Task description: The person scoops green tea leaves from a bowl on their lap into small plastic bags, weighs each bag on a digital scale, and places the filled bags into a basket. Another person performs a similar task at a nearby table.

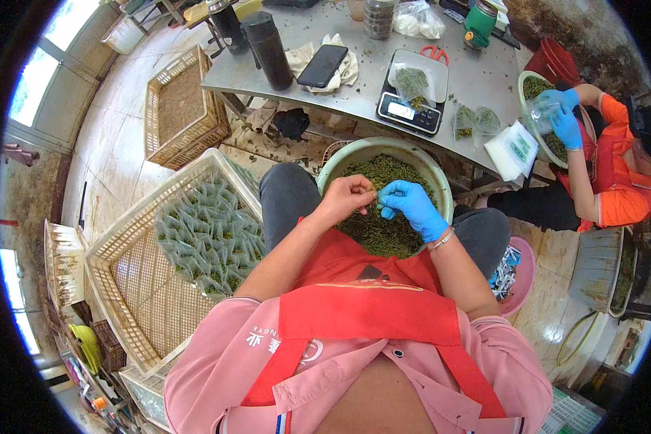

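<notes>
Two hands meeting over a basin of green buds

I have both hands in sight at the middle of my view, fingertips touching or nearly so; the left hand (349,195) is bare, its fingers curled in toward the thumb; the right hand (416,208) wears a blue glove, its fingers bent and gathered at the tips; whether either one pinches something small, I cannot tell from here. Directly below them lies the heap of small green buds (375,230), inside a pale green basin (369,146) set between the person's knees; to the left I see a cream lattice crate (141,296), clear bags of green buds (210,235) crowded upright in one part of it.

Ahead of me stands a steel table (372,58); on it a digital scale (401,108) bears a partly filled bag (412,85); a dark phone (322,66) rests on a pale cloth (349,72), and two more filled bags sit near the table's right end, beside a white stack of plastic (510,153). At right a co-worker (597,159) in orange sleeves holds a clear bag over another basin; a pink basin (522,278) sits beside the person's right knee.
</notes>
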A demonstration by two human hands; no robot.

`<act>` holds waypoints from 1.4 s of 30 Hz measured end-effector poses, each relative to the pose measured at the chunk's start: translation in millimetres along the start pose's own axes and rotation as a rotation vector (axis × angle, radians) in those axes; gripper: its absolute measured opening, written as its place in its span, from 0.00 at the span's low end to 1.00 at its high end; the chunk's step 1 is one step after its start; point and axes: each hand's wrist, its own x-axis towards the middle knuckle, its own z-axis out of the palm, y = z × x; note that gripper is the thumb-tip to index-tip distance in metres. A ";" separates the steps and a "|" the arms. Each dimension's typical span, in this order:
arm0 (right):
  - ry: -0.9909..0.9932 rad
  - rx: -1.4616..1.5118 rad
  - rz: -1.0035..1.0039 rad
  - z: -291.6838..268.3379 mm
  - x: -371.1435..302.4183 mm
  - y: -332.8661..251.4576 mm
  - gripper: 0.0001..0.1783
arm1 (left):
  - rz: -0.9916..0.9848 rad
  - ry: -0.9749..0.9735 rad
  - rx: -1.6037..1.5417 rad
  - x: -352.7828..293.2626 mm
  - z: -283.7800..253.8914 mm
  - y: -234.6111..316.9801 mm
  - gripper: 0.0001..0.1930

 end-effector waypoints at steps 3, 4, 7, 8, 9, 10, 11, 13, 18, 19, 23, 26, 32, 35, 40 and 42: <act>0.036 0.077 0.117 -1.7 -7.6 0.2 0.08 | 0.018 -0.003 -0.043 -0.6 0.7 -3.0 0.05; 0.078 0.109 0.130 -7.2 -8.9 3.2 0.08 | 0.025 0.026 -0.073 0.5 -2.0 -7.1 0.05; 0.159 0.176 0.145 -25.0 -12.4 17.9 0.08 | 0.033 0.033 0.010 4.8 -16.9 -13.7 0.06; 0.152 0.178 0.132 -26.3 -14.4 21.2 0.08 | 0.025 0.001 0.119 7.0 -19.8 -12.7 0.07; 0.145 0.180 0.119 -28.0 -14.7 23.9 0.07 | 0.016 -0.031 0.228 9.4 -23.0 -11.1 0.07; 0.122 0.160 0.133 -30.7 -13.6 24.9 0.11 | -0.014 -0.093 0.429 12.5 -22.2 -4.5 0.12; 0.091 -0.077 0.078 -32.0 -12.3 27.0 0.12 | 0.116 -0.103 0.650 16.7 -21.3 -3.7 0.14; 0.031 -0.546 -0.040 -36.2 -8.9 32.7 0.16 | 0.386 -0.124 1.093 26.8 -20.4 1.4 0.16; 0.590 -0.882 -0.574 -29.5 22.2 -17.7 0.21 | 0.425 0.220 0.988 64.0 -55.6 34.9 0.14; 0.630 -0.839 -0.597 -27.9 30.5 -29.2 0.21 | 0.385 0.305 0.934 69.4 -61.6 39.1 0.13; 0.729 -1.183 -0.665 -40.4 80.2 -47.5 0.25 | 0.301 0.526 0.758 82.5 -79.6 13.1 0.12; 0.751 -1.371 -0.539 -49.7 106.5 -65.2 0.25 | 0.294 0.502 0.732 87.9 -72.0 4.8 0.11; 0.721 -1.545 -0.747 -32.8 126.6 -118.6 0.05 | 0.470 0.638 0.897 99.5 -63.6 12.0 0.17; 0.436 -1.723 -0.800 12.2 115.9 -129.1 0.04 | 0.802 0.921 1.059 117.3 -69.6 21.4 0.23; 0.383 -1.599 -0.750 43.4 115.6 -99.2 0.06 | 0.297 0.707 0.942 111.1 -67.4 13.2 0.29; 0.391 -1.636 -0.631 32.4 130.5 -75.2 0.10 | 0.316 0.706 0.974 110.2 -62.2 11.5 0.28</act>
